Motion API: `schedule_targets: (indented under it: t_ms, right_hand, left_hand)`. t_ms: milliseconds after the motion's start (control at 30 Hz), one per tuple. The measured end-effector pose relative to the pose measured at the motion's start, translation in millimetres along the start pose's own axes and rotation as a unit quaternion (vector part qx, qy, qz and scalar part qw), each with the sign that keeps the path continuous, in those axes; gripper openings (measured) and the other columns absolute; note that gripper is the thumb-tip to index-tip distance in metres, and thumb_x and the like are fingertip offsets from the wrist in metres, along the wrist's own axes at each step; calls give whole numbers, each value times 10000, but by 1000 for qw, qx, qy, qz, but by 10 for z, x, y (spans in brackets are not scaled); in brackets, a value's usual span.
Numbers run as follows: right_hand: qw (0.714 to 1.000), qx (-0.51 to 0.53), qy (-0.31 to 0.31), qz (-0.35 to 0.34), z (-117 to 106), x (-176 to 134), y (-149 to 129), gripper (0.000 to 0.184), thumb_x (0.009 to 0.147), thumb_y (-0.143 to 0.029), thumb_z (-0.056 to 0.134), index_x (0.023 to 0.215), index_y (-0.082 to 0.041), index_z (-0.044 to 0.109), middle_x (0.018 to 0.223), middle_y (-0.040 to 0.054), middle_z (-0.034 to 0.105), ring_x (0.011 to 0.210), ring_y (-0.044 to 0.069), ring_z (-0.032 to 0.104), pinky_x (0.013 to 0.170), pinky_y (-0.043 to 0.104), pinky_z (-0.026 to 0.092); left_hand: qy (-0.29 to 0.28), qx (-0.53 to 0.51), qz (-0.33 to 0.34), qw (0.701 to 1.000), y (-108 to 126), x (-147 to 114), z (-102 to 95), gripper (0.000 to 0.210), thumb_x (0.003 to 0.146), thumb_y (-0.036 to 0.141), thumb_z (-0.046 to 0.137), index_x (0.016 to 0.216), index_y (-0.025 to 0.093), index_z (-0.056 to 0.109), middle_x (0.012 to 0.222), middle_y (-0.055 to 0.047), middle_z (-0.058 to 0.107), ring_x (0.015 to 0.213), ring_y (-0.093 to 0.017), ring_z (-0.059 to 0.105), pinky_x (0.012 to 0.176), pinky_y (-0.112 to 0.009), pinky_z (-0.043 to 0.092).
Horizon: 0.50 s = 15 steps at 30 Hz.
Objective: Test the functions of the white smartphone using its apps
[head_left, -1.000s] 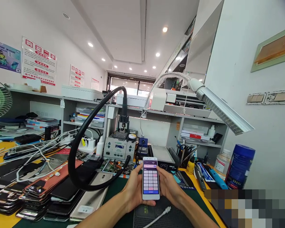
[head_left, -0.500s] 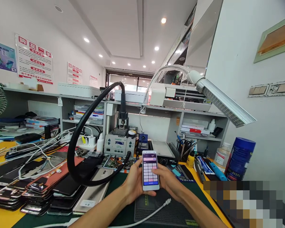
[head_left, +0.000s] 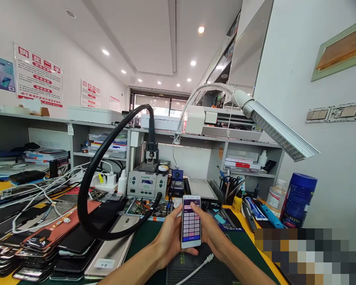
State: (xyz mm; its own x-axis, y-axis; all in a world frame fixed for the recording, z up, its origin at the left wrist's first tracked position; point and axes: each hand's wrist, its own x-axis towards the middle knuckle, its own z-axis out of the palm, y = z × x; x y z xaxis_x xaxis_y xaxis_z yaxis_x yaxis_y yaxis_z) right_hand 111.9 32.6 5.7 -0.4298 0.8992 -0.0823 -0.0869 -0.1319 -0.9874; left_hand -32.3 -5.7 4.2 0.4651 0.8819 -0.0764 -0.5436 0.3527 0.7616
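Note:
A white smartphone [head_left: 191, 229] stands upright at the middle of the head view, its lit screen showing a grid of buttons. My left hand [head_left: 169, 239] is closed around its left edge, with fingers passing behind and under it. On the other side, my right hand [head_left: 211, 231] grips the right edge, and its thumb lies over the upper part of the screen. The right hand's other fingers are mostly hidden behind the phone. Below the hands, a white cable [head_left: 194, 271] with a plug end rests on a black textured mat [head_left: 222, 275].
Stacked phones and phone parts [head_left: 62, 237] fill the left side. A thick black hose [head_left: 84, 190] arches from the hot-air station [head_left: 146, 184]. Circuit boards [head_left: 144, 206] lie behind my left hand. To the right stand a yellow bottle [head_left: 237, 202] and a blue can [head_left: 299, 200]. A lamp [head_left: 281, 130] hangs above.
My right thumb has moved from the middle of the screen up toward its top. Both hands and the phone sit slightly lower in view, and the camera has shifted a little.

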Motion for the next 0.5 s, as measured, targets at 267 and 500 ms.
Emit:
schedule_targets:
  t_ms: [267,500]
  right_hand:
    - [999,10,26,17,68,-64,-71,594,802,-692,539,1042,-169,685,826,70,690,717,193,609,623,291,476]
    - [999,39,-5,24,69,-99,-100,646,841,-691,471,1253,-214,613,1058,101,721,925,276,652,743,367,502]
  left_hand:
    - [2,12,9,1000,7,-8,22,622,856,678,464,1122,145,644,1015,-145,645,912,-283,639,598,-351,574]
    - [24,3,-38,999,46,-11,-31,681,798,748,473,1055,146,664,881,-108,636,793,-268,651,541,-366,572]
